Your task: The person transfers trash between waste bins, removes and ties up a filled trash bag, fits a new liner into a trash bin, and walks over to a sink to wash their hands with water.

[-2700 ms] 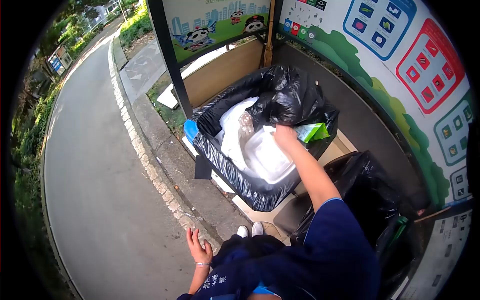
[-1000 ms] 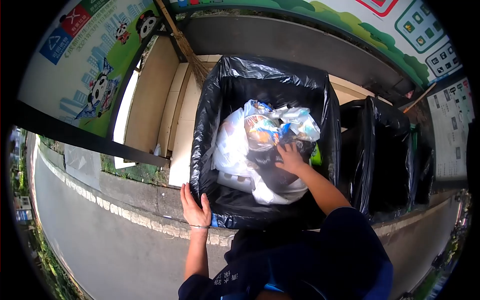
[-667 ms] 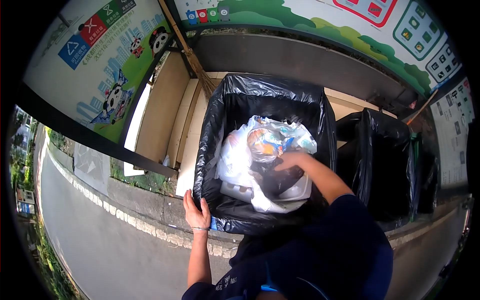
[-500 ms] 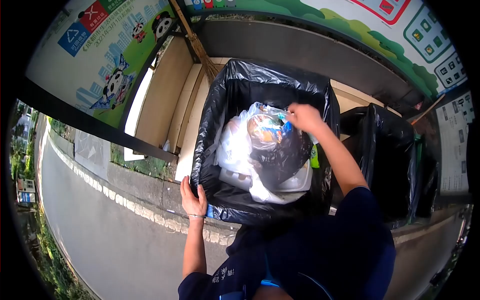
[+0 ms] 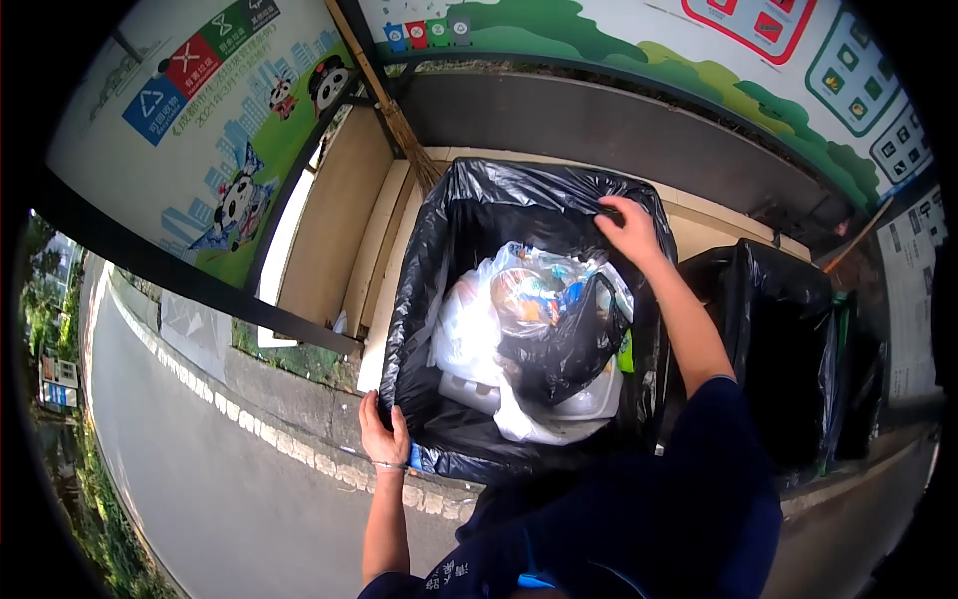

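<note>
A large bin lined with a black trash bag stands before me, its liner folded over the rim. Inside lies a heap of rubbish: a white plastic bag, a crumpled black bag, a clear bag with colourful wrappers and a white container. At the near left corner, my left hand grips the bin's lined edge, fingers outside and thumb towards the inside. Over the far right part of the bin, my right hand is held with fingers curved and apart, nothing in it.
To the right stands a second bin with a black liner. A straw broom leans behind the left corner. Illustrated panels and a dark low wall enclose the back. A kerb and grey road lie to the left.
My right hand has come off the rubbish and moved towards the far right rim, its fingers spreading. The view has tilted, so the bin sits lower. My left hand stays at its corner.
</note>
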The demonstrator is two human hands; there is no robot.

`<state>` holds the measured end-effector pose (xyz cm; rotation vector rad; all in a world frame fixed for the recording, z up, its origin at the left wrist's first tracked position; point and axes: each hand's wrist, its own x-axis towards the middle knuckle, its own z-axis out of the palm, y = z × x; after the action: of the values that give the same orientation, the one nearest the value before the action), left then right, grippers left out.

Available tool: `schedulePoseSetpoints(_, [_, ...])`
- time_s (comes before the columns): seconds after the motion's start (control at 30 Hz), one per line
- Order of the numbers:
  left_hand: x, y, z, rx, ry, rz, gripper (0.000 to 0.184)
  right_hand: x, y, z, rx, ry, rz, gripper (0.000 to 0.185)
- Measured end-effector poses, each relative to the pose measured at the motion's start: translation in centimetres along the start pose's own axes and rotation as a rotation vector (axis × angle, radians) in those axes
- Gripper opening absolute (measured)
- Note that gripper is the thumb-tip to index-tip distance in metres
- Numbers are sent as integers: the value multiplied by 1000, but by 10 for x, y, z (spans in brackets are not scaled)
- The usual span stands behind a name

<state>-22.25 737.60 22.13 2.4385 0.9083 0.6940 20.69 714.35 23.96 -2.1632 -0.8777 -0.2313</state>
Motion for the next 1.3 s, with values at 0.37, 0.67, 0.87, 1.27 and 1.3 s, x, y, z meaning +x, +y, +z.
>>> schedulePoseSetpoints(0.37, [0,0,1,-10,-18,-16,41,6,38,-28,198,556,354,18])
schedulePoseSetpoints(0.67, [29,-23,9,-159,-228,-10,62,-202,-118,-16,163,-989,-167,11])
schedulePoseSetpoints(0.87, [202,-14,78,-411,-319,63,48,-215,-130,-92,86,237,309,58])
schedulePoseSetpoints(1.27, [389,27,252,-509,-631,325,40,-333,-104,-43,1150,459,1260,61])
schedulePoseSetpoints(1.3, [395,26,254,-398,-474,298,38,-343,-85,-30,1169,422,1302,55])
